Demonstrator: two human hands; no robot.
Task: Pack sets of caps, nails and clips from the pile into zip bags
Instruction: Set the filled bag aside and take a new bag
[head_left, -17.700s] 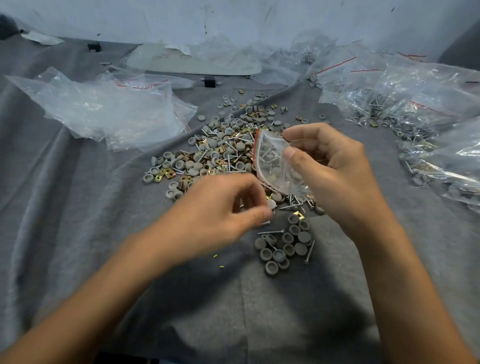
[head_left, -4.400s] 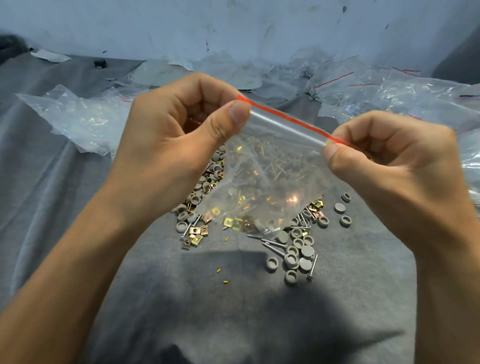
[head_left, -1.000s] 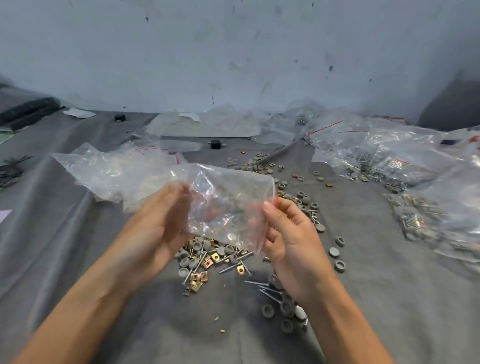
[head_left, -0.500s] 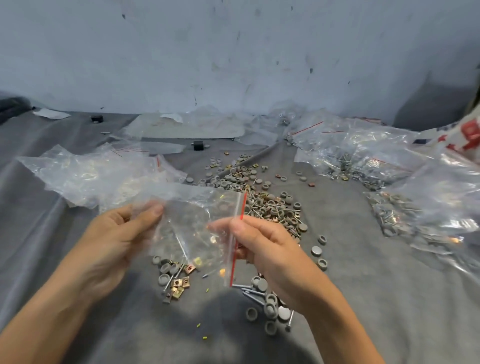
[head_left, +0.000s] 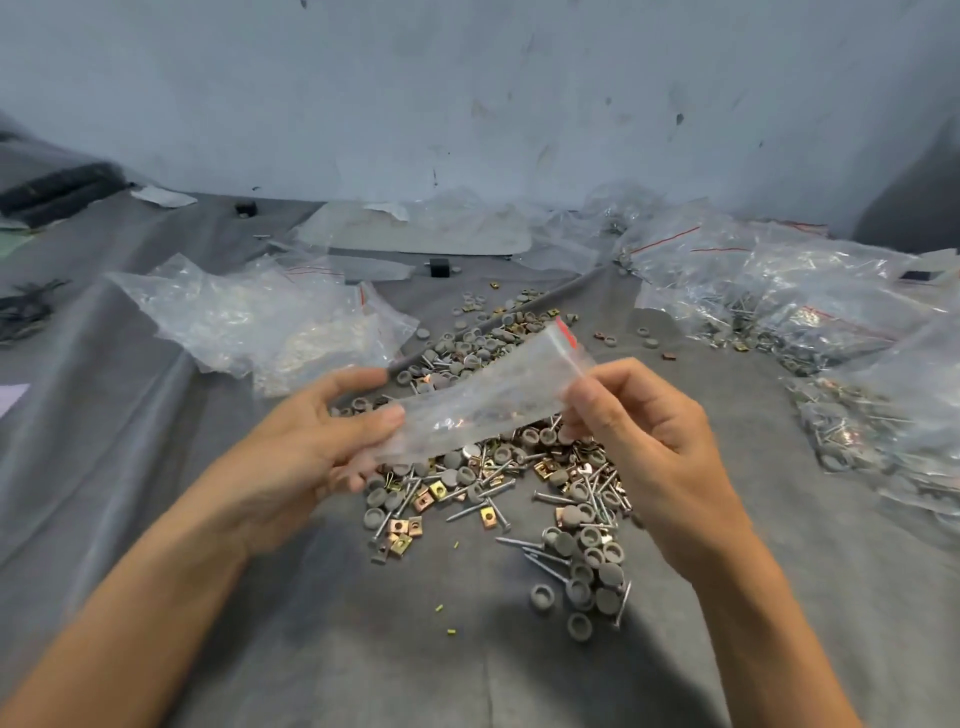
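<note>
Both hands are up over the pile, with one zip bag stretched between them, clear of the grey cloth.
Left hand pinches the bag's closed end, thumb in front, fingers behind.
Right hand pinches the other end just below the red zip strip, fingers curled onto the film.
Bag looks flat and empty. I cannot tell whether the mouth is parted.

Layout from the pile: unused bags at 10 o'clock, filled bags at 2 o'clock, a loose group of caps at 5 o'clock.

Risks, as judged:
- The film is thin and slick, and each pinch holds only an edge. A slip at either end drops the bag onto the pile.
- If the right hand clamps both lips together, the zip will not part, and tugging may tear it.
- The nails are pointed, so they may pierce the film on the way in or prick a fingertip during picking.
- Nails, caps and clips lie tangled. Lifting one may drag others along and make the set's count wrong.
- The cloth is creased, and a dropped cap may roll off into a fold.
</note>
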